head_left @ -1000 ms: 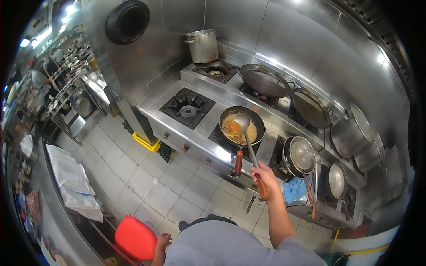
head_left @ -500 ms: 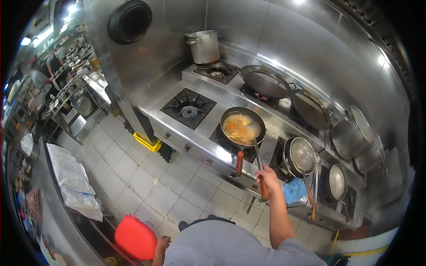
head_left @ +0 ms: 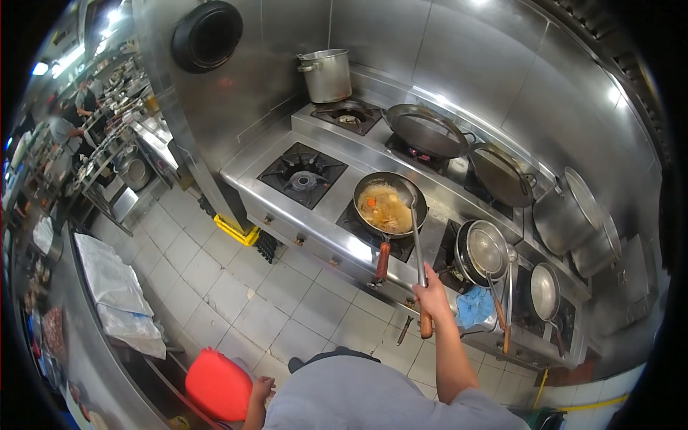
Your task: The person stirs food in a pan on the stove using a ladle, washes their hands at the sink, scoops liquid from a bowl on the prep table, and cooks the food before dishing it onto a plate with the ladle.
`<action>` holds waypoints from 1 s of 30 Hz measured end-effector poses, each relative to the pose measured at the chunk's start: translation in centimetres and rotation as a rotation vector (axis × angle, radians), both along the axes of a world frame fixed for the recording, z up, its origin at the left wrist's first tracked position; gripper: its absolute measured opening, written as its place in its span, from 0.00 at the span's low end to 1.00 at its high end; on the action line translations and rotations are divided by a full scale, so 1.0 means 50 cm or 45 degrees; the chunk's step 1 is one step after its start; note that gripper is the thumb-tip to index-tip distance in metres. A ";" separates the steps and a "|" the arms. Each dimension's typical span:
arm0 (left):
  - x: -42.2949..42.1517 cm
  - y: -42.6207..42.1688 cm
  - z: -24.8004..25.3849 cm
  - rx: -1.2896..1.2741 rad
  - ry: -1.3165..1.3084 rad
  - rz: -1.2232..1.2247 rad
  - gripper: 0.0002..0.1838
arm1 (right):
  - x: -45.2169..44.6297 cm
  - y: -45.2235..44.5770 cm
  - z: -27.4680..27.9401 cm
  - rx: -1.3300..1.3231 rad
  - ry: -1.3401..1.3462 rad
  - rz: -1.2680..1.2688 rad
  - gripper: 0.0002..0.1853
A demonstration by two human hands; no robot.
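Observation:
My right hand (head_left: pixel 431 292) is closed around a long-handled ladle (head_left: pixel 418 247), whose wooden grip sticks out below the fist. The ladle's bowl is at the far right inside edge of a dark frying pan (head_left: pixel 360 203). Bubbling yellowish broth (head_left: pixel 385 209) with an orange piece and pale pieces fills the pan, which sits on a front burner. Its reddish-brown handle (head_left: pixel 383 262) points toward me, untouched. Low at my side, my left hand (head_left: pixel 264 388) hangs beside a red chair (head_left: pixel 215 387), fingers loosely bent, holding nothing that I can see.
Stacked pans (head_left: pixel 484 251) and a blue cloth (head_left: pixel 474 307) lie right of the pan. Woks (head_left: pixel 430 132) and a tall pot (head_left: pixel 326 77) stand on the raised back row. Left of the pan is a bare burner (head_left: pixel 304 179). People (head_left: pixel 66 132) work far left.
The ladle's bowl has moved up from the broth's right side to the pan's far right edge. The frying pan's handle has swung slightly left. My left hand stays low by the chair.

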State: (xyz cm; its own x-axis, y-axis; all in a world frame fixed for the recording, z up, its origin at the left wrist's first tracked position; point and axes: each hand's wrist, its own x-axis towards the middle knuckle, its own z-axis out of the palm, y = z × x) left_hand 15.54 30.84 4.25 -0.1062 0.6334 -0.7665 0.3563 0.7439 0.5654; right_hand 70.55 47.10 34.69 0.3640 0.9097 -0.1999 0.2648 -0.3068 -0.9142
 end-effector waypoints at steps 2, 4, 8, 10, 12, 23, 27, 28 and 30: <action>-0.005 -0.015 -0.013 0.001 -0.012 0.020 0.19 | -0.012 -0.014 0.020 -0.039 0.163 -0.073 0.40; -0.011 -0.026 -0.031 -0.005 -0.016 0.025 0.20 | -0.006 -0.024 0.013 -0.027 0.333 -0.044 0.39; -0.001 -0.027 0.000 -0.009 -0.052 0.003 0.21 | -0.010 -0.008 -0.077 0.048 0.524 0.029 0.36; -0.008 -0.034 -0.054 -0.022 -0.032 -0.001 0.21 | -0.050 0.020 -0.075 0.057 0.479 0.000 0.29; 0.002 -0.023 -0.036 0.001 -0.016 -0.013 0.21 | -0.079 0.055 -0.089 0.109 0.715 -0.010 0.22; 0.015 -0.015 0.015 0.033 -0.006 0.055 0.20 | -0.188 0.156 -0.126 0.162 0.859 0.058 0.21; -0.011 -0.074 -0.086 0.092 0.036 0.080 0.17 | -0.205 0.166 -0.125 0.141 0.851 0.092 0.21; -0.016 -0.088 -0.124 0.079 0.044 0.151 0.17 | -0.208 0.158 -0.116 0.170 0.813 0.080 0.21; -0.019 -0.100 -0.116 0.036 0.063 0.179 0.17 | -0.205 0.147 -0.112 0.194 0.774 0.075 0.21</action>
State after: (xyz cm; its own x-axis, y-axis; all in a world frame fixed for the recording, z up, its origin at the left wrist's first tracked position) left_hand 14.60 25.87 -1.58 -0.2324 0.6307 -0.7404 0.2775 0.7726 0.5710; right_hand 60.31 54.44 29.07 0.1742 0.9594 -0.2220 -0.3037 -0.1621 -0.9389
